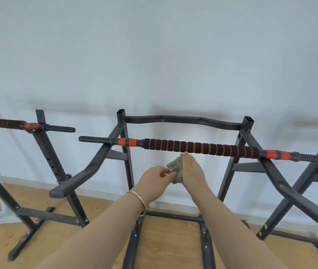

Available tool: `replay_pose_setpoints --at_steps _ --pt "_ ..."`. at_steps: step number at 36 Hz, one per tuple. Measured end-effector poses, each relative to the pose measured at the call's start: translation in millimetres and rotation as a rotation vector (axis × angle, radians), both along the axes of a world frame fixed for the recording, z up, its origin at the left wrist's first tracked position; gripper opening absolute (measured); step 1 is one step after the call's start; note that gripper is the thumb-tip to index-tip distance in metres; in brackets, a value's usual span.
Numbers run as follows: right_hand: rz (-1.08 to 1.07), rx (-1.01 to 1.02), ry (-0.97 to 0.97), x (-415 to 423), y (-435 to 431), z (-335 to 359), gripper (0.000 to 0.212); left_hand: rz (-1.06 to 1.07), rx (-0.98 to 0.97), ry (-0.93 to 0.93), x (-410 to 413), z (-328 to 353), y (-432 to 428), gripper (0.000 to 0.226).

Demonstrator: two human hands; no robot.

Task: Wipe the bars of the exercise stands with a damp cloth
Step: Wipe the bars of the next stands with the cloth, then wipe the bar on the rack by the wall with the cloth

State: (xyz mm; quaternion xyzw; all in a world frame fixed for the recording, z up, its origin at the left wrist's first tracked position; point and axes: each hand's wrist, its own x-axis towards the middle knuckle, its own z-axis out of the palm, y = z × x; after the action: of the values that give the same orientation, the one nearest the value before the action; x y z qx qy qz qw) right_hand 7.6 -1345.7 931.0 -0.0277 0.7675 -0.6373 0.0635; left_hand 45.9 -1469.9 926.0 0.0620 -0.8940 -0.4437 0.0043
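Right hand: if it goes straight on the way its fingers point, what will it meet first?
Probably the padded bar: the right hand points up at it from just below. Depth is unclear, so it might pass in front.

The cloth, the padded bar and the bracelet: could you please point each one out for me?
cloth (174,166), head view, on its crumpled grey-green fabric.
padded bar (199,148), head view, middle of the black-and-red foam grip.
bracelet (141,200), head view, on the band crossing the wrist.
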Motion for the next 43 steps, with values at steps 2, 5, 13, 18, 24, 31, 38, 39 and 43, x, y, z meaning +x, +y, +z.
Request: replay_pose_setpoints --at_steps 2,5,13,18,24,31,38,39,43 --pt "0.058 0.005 0.012 7 -1 0 0.055 0.03 0.038 -0.014 6 3 2 0.018" --pt "0.147 -0.002 0.027 14 -2 5 0.057 0.098 0.091 -0.004 13 9 0 0.012" --pt "0.141 -0.184 0.02 20 -12 29 0.035 0.425 0.193 0.175 34 50 -33 0.011" --pt "0.215 -0.33 0.022 28 -34 42 0.029 0.546 0.586 0.28 50 77 -62 0.016" --pt "0.295 -0.415 0.049 46 -76 66 0.032 0.624 0.763 0.321 65 92 -107 0.016" --pt "0.306 -0.381 0.074 72 -143 87 0.018 0.637 0.686 0.441 91 101 -172 0.013" --pt "0.224 -0.325 0.171 78 -209 102 0.015 0.358 0.619 0.444 108 117 -253 0.025" --pt "0.216 -0.338 0.169 79 -216 104 0.016 0.279 0.633 0.417 111 119 -263 0.027" --pt "0.163 -0.361 0.172 83 -239 111 0.017 0.008 0.683 0.305 116 122 -296 0.027"
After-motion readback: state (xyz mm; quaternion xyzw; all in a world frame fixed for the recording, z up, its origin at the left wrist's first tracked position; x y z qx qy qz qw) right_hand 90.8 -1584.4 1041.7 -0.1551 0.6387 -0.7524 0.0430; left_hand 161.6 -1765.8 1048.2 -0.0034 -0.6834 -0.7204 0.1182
